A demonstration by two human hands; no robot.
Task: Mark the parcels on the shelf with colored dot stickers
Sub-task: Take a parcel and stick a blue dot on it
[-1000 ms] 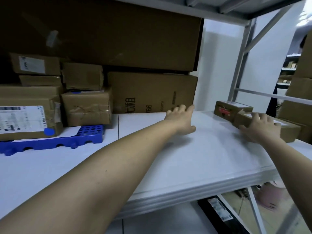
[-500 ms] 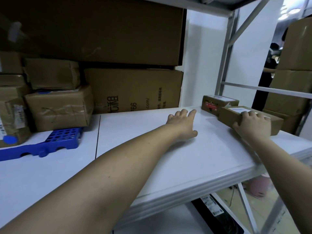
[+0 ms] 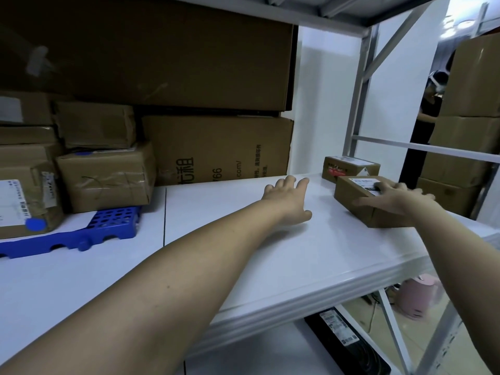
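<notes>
Parcel [image 3: 359, 201] lies flat on the shelf [image 3: 311, 255], long axis running from near right toward far left, label face up. Right hand [image 3: 397, 197] rests on top of it, fingers spread over the label, thumb against the near side. Left hand [image 3: 288, 201], just left of the parcel, lies palm-down on the shelf, fingers straight and slightly fanned. Both forearms extend forward.

"766" and "com/" on large carton [image 3: 216, 150]
</notes>
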